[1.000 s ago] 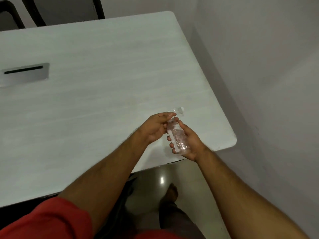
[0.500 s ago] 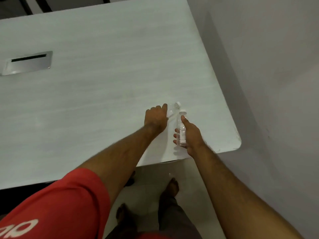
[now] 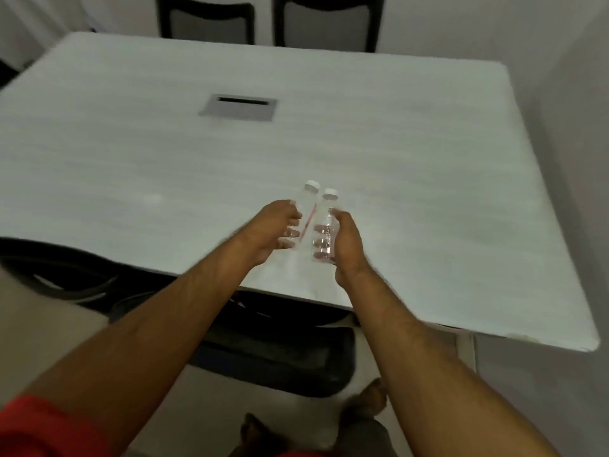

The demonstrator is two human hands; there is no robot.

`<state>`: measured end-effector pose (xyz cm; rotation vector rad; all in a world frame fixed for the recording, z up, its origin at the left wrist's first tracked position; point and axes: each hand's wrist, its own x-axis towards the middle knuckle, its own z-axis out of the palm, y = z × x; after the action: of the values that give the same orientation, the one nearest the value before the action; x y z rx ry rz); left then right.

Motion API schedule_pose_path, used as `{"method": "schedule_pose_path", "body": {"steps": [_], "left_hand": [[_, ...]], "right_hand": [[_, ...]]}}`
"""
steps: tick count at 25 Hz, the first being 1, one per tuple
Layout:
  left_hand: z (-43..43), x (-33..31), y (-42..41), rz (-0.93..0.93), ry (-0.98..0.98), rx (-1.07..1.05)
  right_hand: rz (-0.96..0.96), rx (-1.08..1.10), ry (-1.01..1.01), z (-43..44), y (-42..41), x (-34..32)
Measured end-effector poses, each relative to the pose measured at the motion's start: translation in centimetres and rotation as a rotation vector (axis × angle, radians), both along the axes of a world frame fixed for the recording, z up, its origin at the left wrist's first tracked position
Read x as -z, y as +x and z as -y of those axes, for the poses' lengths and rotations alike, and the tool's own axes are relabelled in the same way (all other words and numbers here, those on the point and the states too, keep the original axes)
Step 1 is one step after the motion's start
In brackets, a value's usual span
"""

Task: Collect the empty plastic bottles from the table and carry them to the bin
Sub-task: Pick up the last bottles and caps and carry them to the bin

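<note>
Two small clear plastic bottles with white caps are held side by side above the near part of the white table (image 3: pixel 412 179). My left hand (image 3: pixel 273 230) grips the left bottle (image 3: pixel 306 206) around its lower body. My right hand (image 3: pixel 346 242) grips the right bottle (image 3: pixel 324 225), its fingers showing through the clear plastic. Both bottles are tilted slightly away from me, caps pointing to the far side. No bin is in view.
A grey cable hatch (image 3: pixel 238 107) is set into the table's middle. Two dark chairs (image 3: pixel 326 23) stand at the far side. Another dark chair (image 3: pixel 280 351) is tucked under the near edge. A wall (image 3: pixel 566 159) runs close along the right.
My left hand has picked up a second bottle from the table, so each hand now holds one. My view has shifted back and left, showing more of the table.
</note>
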<state>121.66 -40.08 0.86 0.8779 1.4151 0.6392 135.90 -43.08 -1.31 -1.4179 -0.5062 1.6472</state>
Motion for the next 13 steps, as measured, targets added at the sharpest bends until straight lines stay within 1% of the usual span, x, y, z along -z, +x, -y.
{"method": "schedule_pose_path", "body": {"steps": [5, 7, 9, 13], "left_hand": [[4.0, -6.0, -20.6, 0.083, 0.121, -0.380], [5.7, -7.8, -28.1, 0.125, 0.157, -0.520], [6.7, -9.3, -33.0, 0.122, 0.176, -0.619], [7.8, -11.9, -44.7, 0.115, 0.266, -0.831]], "right_hand": [[0.198, -0.237, 0.200, 0.7, -20.8, -4.6], [0.228, -0.278, 0.294, 0.6, -29.1, -6.4], [0.259, -0.282, 0.373, 0.1, -34.7, -7.4], [0.259, -0.399, 0.491, -1.7, -48.3, -9.1]]}}
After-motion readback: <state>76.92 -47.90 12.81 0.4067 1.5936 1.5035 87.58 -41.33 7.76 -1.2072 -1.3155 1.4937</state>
